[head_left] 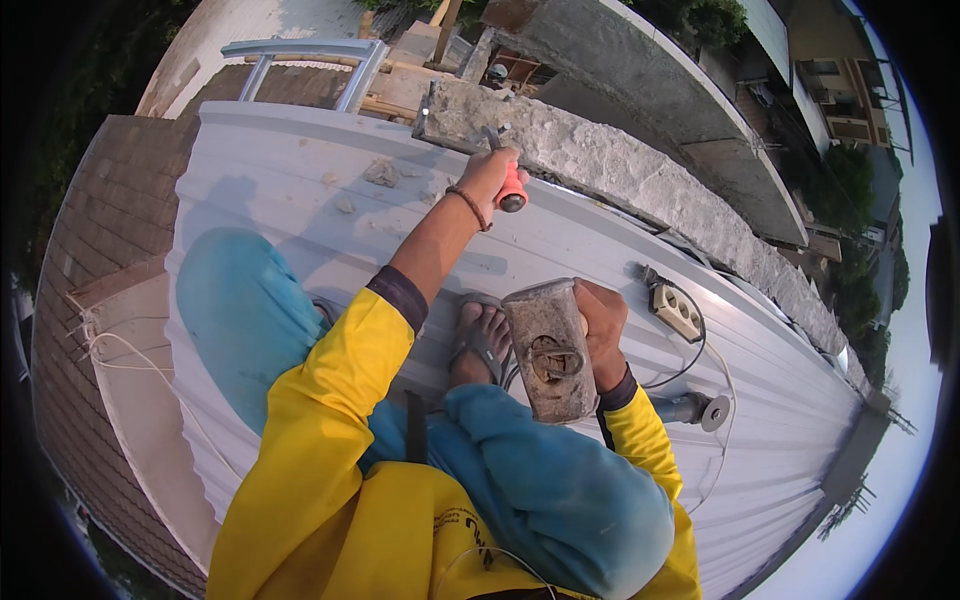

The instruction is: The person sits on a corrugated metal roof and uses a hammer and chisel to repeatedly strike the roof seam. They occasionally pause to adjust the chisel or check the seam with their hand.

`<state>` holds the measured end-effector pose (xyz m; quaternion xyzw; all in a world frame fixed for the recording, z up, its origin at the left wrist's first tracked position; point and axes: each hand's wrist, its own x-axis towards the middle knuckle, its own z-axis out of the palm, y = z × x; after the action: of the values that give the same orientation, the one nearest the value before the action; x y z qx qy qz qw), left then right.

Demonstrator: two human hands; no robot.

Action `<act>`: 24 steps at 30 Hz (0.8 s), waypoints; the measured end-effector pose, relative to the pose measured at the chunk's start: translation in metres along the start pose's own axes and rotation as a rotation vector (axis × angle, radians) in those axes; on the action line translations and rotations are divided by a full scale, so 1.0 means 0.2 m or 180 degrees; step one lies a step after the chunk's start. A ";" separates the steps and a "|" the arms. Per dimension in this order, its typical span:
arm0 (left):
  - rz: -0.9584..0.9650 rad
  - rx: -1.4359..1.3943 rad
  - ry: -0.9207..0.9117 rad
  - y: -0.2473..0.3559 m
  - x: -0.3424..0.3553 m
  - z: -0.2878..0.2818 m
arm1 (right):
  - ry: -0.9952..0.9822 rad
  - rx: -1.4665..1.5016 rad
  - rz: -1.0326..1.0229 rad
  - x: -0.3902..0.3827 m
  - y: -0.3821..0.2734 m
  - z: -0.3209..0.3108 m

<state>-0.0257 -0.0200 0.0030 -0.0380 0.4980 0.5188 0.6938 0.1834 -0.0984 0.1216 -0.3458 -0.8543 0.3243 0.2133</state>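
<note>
My left hand (484,184) is closed around the orange guarded grip of a chisel (512,196). The chisel's dark shaft points away from me toward the end of a rough concrete ledge (560,140); I cannot tell whether its tip touches. My right hand (602,330) is wrapped round the handle of a club hammer (540,312), whose big, worn, mortar-stained head is raised close to me over my knee. Most of the hammer's handle is hidden behind the head and my hand. Grey broken lumps (382,172) lie on the sheet left of the chisel.
I squat on a pale corrugated metal roof (780,440). A power strip (677,311) with a plugged-in cord and an angle grinder (705,410) lie to my right. A metal frame (300,50) stands far left, brown roof tiles (90,300) lie left, and the roof drops beyond the ledge.
</note>
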 end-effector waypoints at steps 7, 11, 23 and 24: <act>-0.0214 0.0038 -0.0273 0.04 0.02 -0.02 | -0.0002 -0.0320 0.0458 0.12 0.12 0.14; -0.0340 0.0151 -0.0211 0.05 0.03 -0.03 | -0.0108 -0.0088 0.0917 0.02 0.09 0.16; -0.0157 0.0270 -0.0691 0.07 0.06 -0.08 | -0.0178 -0.0328 0.1059 0.12 0.11 0.19; -0.0160 0.0369 -0.0649 0.06 0.05 -0.08 | -0.0334 -0.0233 0.1370 0.08 0.10 0.19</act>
<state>-0.0456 -0.0172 -0.0075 0.0426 0.4528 0.4727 0.7547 0.1592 -0.0908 0.0823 -0.5102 -0.7819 0.3486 0.0819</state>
